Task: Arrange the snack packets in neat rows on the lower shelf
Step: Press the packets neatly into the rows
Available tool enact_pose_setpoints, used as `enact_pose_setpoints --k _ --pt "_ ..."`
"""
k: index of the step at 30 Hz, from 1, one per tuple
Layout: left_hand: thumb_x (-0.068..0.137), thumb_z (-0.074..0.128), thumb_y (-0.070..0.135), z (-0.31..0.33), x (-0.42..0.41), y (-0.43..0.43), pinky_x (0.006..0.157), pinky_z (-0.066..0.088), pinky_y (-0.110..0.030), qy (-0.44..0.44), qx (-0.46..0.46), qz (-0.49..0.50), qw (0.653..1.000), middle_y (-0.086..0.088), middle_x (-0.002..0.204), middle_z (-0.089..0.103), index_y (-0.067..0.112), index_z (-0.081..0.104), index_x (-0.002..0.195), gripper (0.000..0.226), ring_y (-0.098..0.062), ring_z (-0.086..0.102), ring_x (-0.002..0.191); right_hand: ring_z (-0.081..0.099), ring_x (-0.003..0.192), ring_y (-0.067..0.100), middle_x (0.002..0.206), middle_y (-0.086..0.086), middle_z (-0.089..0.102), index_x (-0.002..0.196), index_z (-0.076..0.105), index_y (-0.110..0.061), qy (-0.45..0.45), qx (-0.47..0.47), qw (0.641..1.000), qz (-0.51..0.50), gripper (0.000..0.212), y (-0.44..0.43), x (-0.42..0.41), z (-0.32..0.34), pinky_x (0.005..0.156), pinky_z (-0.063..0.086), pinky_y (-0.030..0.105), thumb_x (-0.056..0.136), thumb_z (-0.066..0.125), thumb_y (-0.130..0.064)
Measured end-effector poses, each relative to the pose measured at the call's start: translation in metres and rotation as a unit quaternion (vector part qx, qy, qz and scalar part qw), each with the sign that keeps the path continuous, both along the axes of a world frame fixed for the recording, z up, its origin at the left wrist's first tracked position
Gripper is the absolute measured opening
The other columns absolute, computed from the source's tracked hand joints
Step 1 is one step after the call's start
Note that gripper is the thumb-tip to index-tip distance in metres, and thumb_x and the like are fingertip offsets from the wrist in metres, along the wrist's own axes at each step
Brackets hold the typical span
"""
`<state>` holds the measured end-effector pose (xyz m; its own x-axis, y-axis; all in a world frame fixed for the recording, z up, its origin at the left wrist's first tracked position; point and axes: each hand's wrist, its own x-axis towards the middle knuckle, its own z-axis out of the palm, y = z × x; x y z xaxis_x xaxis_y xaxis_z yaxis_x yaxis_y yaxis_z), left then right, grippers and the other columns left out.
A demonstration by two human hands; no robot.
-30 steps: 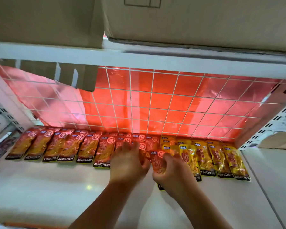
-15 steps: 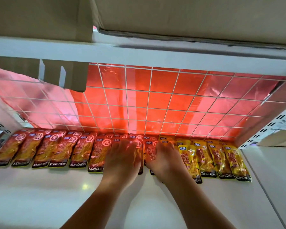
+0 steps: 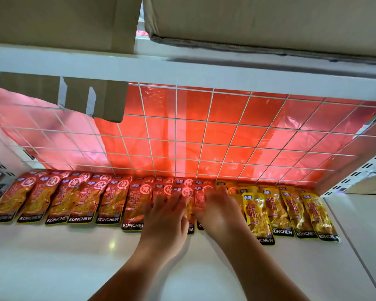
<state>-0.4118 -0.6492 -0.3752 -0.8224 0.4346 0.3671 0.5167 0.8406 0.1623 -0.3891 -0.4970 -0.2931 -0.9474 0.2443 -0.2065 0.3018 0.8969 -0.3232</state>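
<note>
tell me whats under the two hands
Red snack packets lie under the left hand and right hand, flat on the white shelf. Only their tops and bottom edges show; their middles are covered.

Left grip (image 3: 165, 216): palm down, fingers straight, slightly spread, pointing forward; fingertips motion-blurred. Right grip (image 3: 218, 210): palm down, fingers extended forward, laid flat; also blurred. Grips side by side, near, narrow gap between. Left forearm (image 3: 128, 274) bare, slants up-right from bottom edge. Right forearm (image 3: 263, 272) bare, slants up-left. Forearms converge toward wrists; wrists roughly straight.
</note>
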Motion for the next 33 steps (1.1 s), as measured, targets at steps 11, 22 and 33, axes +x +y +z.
enact_pose_setpoints --k 11,22,33 --pt "0.089 0.041 0.039 -0.002 -0.001 -0.001 0.100 0.039 -0.056 -0.043 -0.015 0.009 0.999 0.010 0.137 0.058 0.029 0.060 0.138 0.053 -0.028 0.048 0.115 0.045 0.124 0.021 0.133 -0.005 0.053 0.140 0.052 -0.029 0.048 0.036 0.994 0.091 0.061 0.040 0.000 -0.006 0.101 0.044 0.032 0.084 0.078 -0.027" --pt "0.091 0.047 0.039 -0.002 -0.001 -0.001 0.096 0.039 -0.052 -0.037 -0.016 0.009 0.999 0.012 0.136 0.057 0.032 0.057 0.140 0.051 -0.027 0.049 0.114 0.037 0.130 0.028 0.142 -0.010 0.049 0.144 0.045 -0.034 0.013 0.091 0.986 0.138 0.087 0.037 -0.009 -0.027 0.109 0.040 0.046 0.069 0.086 -0.051" --pt "0.096 0.049 0.048 0.000 -0.002 0.000 0.091 0.039 -0.051 -0.040 -0.030 0.021 0.999 0.013 0.135 0.055 0.037 0.055 0.137 0.042 -0.028 0.048 0.114 0.037 0.128 0.025 0.137 -0.010 0.048 0.145 0.045 -0.038 0.028 0.070 0.990 0.119 0.088 0.033 -0.005 -0.023 0.106 0.041 0.044 0.068 0.087 -0.050"
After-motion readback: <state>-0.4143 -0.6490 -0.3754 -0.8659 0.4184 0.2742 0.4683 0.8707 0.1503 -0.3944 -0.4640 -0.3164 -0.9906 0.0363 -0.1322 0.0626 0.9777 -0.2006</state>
